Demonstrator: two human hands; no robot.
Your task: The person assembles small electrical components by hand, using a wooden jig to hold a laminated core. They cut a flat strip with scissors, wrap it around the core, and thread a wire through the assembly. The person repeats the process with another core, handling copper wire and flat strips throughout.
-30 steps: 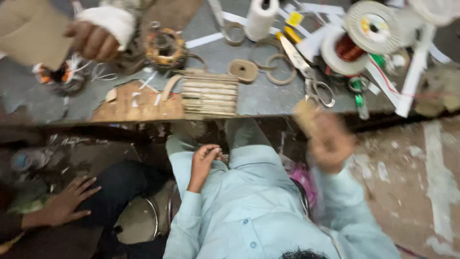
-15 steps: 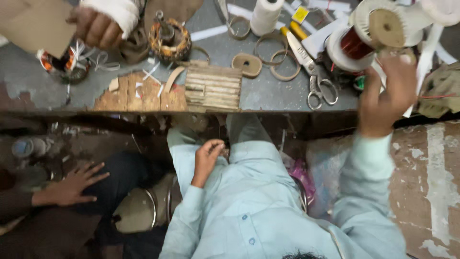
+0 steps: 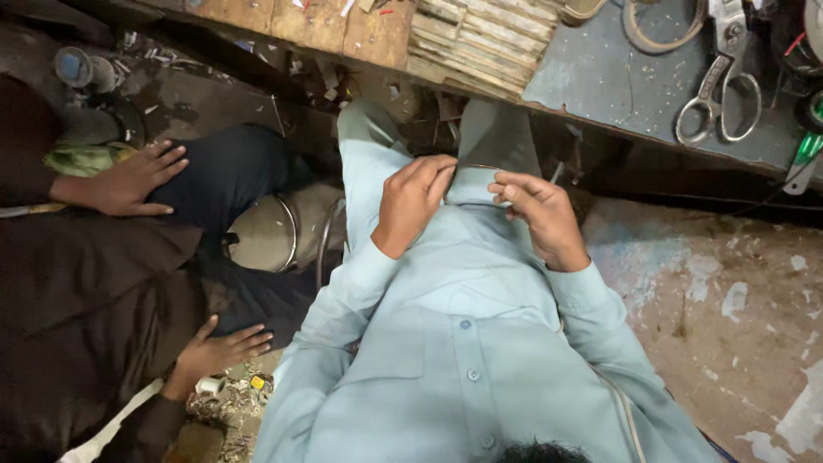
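My left hand (image 3: 411, 204) and my right hand (image 3: 536, 216) rest together on my lap, over pale blue trousers and shirt. Between their fingertips runs a thin dark wire loop (image 3: 471, 167). The right thumb and forefinger pinch its right end, and the curled left fingers hold its left end. Most of the loop is hidden by my fingers. The workbench edge (image 3: 600, 111) lies just beyond my knees.
On the grey bench lie scissors (image 3: 716, 94), a stack of wooden strips (image 3: 480, 39), a flat ring (image 3: 651, 26) and a green-handled tool (image 3: 806, 154). A person in dark clothes sits at my left, one hand (image 3: 129, 180) on a knee, another (image 3: 219, 351) lower. A metal stool (image 3: 266, 236) stands between us.
My right hand came down from the spools on the bench to my lap and met the left hand. The view tilted down, so most of the bench left the frame.
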